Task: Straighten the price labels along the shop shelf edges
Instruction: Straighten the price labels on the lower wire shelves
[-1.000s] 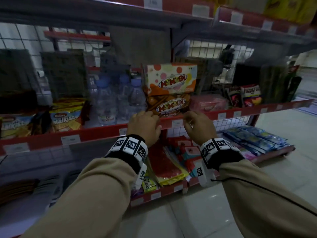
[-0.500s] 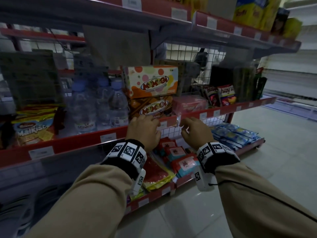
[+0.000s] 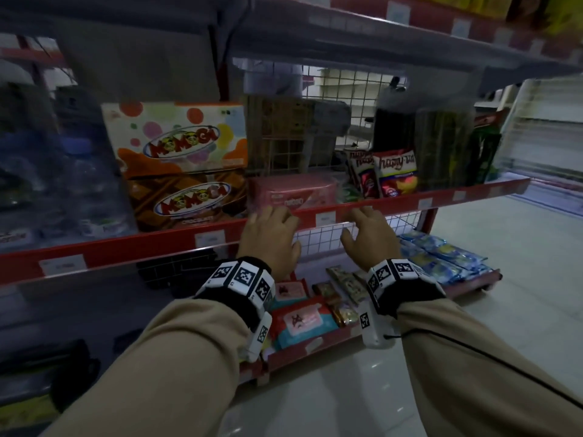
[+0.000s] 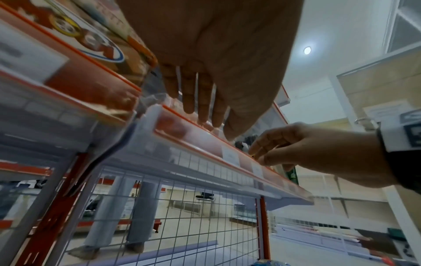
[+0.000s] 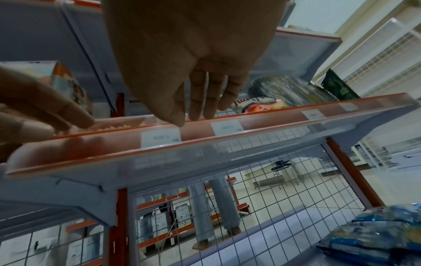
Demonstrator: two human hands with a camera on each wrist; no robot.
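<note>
Both hands are up at the red shelf edge (image 3: 394,203) in the middle tier. Left hand (image 3: 271,238) has its fingers straight and together, tips resting on the strip. Right hand (image 3: 367,234) fingers loosely spread, holding nothing, just right of a white price label (image 3: 325,219) (print too blurry to read) sitting between the two hands.

Shop, snack boxes (image 3: 176,138), price labels (image 3: 324,219)

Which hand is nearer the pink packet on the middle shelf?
Left. The left hand lies on the shelf edge directly in front of the pink packet; the right hand is further right along the edge, below the snack bags.
</note>
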